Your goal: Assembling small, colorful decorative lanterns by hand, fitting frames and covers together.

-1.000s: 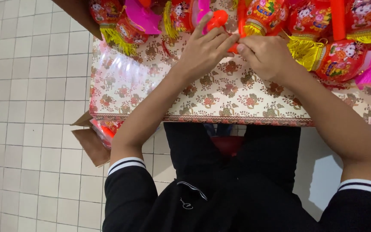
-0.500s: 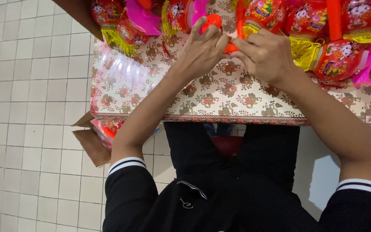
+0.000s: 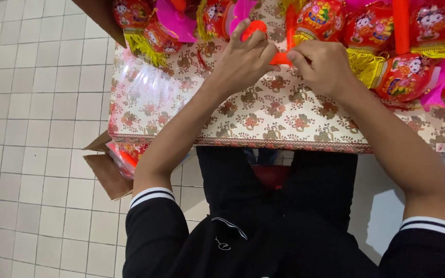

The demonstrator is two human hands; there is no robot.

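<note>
I am pinching a small orange plastic piece (image 3: 279, 57) between my left hand (image 3: 245, 62) and right hand (image 3: 325, 67); it seems light, stiff, best gripped at its ends.

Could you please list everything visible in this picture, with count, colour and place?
orange plastic piece: one, orange, pinched between both hands.
lanterns: several, red with yellow fringe and pink parts, along the table's far edge.
table: one, cream floral cloth, centre.
clear plastic bag: one, transparent, table's left end.
cardboard box: one, brown, on the floor at left.
floor: pale tiles.
left hand: on the piece.
right hand: on the piece.
</note>
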